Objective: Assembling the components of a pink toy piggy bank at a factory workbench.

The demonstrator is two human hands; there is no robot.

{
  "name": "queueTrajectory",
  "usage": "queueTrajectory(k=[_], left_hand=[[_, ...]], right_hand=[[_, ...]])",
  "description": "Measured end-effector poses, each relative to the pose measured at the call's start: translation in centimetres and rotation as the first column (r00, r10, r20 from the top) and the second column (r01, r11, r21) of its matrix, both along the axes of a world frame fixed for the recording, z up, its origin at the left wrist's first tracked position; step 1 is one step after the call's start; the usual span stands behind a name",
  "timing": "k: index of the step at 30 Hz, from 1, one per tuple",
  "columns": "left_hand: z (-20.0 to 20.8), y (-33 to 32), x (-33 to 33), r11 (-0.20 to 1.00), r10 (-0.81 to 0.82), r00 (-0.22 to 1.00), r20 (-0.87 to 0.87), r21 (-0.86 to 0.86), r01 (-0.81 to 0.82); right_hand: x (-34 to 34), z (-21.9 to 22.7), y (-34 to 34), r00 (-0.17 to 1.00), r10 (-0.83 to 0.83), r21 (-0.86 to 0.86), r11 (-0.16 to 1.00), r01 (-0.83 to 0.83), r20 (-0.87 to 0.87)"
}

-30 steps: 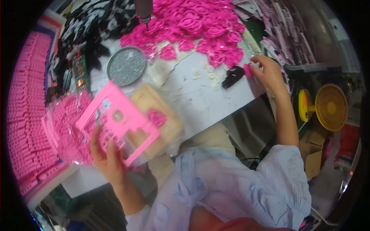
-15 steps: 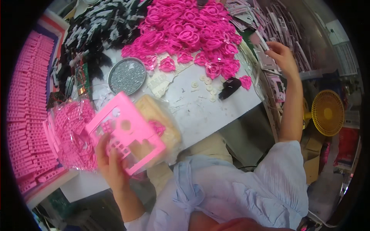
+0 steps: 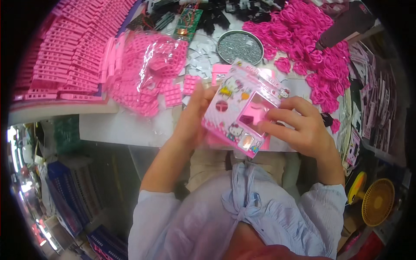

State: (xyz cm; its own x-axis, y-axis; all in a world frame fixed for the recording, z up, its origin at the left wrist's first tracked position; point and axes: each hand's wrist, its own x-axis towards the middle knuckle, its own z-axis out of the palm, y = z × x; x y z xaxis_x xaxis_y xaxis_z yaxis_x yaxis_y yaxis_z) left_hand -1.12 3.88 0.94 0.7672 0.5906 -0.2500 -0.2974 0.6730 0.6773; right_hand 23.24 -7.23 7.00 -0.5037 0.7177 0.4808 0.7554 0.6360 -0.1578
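A light pink printed panel (image 3: 223, 117) with cartoon figures and a square window is held tilted between my hands, above the table's near edge. My left hand (image 3: 193, 115) is closed on its left side, fingertips hidden behind it. My right hand (image 3: 299, 125) has its fingers bent over the panel's right edge, by the window. Bright pink plastic of the frame (image 3: 221, 69) shows behind the panel's top and through the window; most of it is covered.
Stacked pink grid parts (image 3: 69, 52) and a bagged pink bundle (image 3: 149, 65) lie left. Behind the panel is a round tin of small metal pieces (image 3: 240, 47). Pink rings (image 3: 303, 39) are heaped right, beneath a dark pointed tool (image 3: 351, 24). A yellow fan (image 3: 377, 201) stands lower right.
My right hand has brought a panel from the stack on the right to the pink frame by my left hand. The view has swung left, so the table's contents appear further right.
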Motion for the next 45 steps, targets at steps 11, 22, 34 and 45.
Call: queueTrajectory(k=[11, 22, 34, 45], left_hand=[[-0.5, -1.2, 0.9, 0.868, 0.314, 0.949, 0.039, 0.393, -0.303], [-2.6, 0.2, -1.4, 0.952, 0.274, 0.952, 0.139, 0.105, -0.289], [0.1, -1.2, 0.4, 0.637, 0.577, 0.792, -0.202, 0.717, -0.282], [-0.8, -2.1, -0.1, 0.659, 0.53, 0.827, -0.189, 0.706, -0.261]], right_hand=[[-4.2, 0.8, 1.7, 0.941, -0.222, -0.099, 0.974, 0.204, -0.255], [-1.6, -6.9, 3.3, 0.166, -0.566, -0.582, 0.718, -0.382, -0.808], [-6.0, -5.1, 2.3, 0.281, -0.457, -0.532, 0.776, -0.337, -0.844], [-6.3, -4.9, 1.7, 0.215, -0.436, -0.486, 0.767, -0.418, -0.874]])
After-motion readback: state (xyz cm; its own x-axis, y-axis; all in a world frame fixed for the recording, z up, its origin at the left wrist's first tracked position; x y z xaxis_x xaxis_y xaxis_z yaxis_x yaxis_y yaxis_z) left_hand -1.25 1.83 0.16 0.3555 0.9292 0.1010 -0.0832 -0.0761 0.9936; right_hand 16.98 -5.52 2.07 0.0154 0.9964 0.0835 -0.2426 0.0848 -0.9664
